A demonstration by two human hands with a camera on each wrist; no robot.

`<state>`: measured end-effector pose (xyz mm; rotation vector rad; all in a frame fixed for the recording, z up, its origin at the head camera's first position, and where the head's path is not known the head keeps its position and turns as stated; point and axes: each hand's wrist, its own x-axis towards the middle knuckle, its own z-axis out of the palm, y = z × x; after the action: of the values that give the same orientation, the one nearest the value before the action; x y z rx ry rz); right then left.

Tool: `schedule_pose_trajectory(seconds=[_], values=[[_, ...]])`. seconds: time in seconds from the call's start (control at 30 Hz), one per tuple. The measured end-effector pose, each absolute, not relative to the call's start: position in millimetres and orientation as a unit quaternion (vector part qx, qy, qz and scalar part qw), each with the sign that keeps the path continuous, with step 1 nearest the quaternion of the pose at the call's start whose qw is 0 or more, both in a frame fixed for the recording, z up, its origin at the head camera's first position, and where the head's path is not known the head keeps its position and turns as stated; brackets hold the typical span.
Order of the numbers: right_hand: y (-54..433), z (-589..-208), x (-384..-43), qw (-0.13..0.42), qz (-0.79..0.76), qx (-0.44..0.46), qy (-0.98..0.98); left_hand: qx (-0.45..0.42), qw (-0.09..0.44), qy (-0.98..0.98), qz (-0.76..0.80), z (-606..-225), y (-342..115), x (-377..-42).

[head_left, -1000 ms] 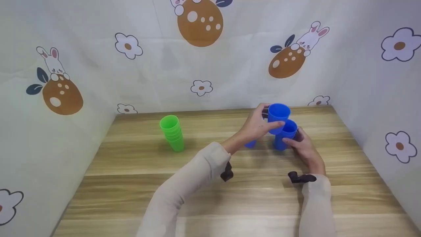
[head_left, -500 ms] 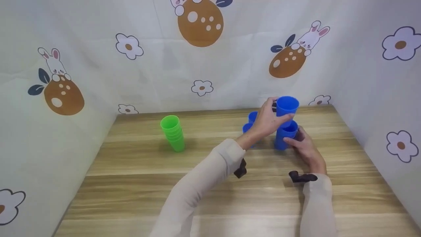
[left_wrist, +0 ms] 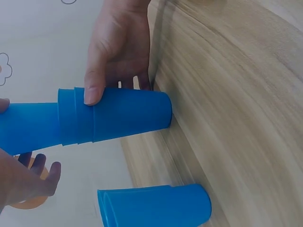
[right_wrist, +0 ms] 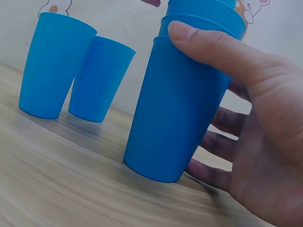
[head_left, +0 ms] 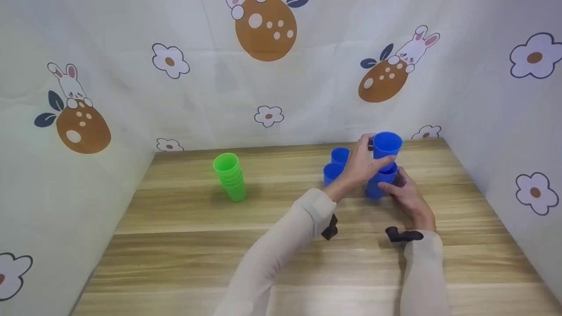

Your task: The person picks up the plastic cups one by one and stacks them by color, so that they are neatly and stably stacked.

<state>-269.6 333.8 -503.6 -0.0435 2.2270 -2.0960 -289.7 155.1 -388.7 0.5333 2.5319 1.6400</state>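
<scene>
In the head view my left hand (head_left: pixel 362 164) grips a blue cup (head_left: pixel 386 144) by its side. The cup's lower part sits inside the mouth of a blue cup stack (head_left: pixel 376 188), as the left wrist view also shows. My right hand (head_left: pixel 408 195) holds that stack upright on the table, thumb near the rims in front and fingers behind. Two more blue cups stand apart to the left: a nearer cup (head_left: pixel 332 174) and a farther cup (head_left: pixel 340 155), both partly hidden by my left hand and arm.
A stack of nested green cups (head_left: pixel 232 180) stands on the left of the wooden table (head_left: pixel 184 245). Patterned cloth (head_left: pixel 307 96) rises along the table's back and both sides.
My left hand has carried the blue cup rightward over the stack, then lowered it slightly into the top. The two separate blue cups have come into view. My right hand stays put.
</scene>
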Motion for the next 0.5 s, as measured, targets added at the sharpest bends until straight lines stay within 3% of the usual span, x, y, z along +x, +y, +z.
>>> schedule_pose_trajectory(seconds=[0.5], values=[[335.3, -503.6, -268.9, 0.039, -0.666, -0.019, 0.745, 0.183, 0.035, 0.815, 0.548, -409.1, 147.5, -283.4]])
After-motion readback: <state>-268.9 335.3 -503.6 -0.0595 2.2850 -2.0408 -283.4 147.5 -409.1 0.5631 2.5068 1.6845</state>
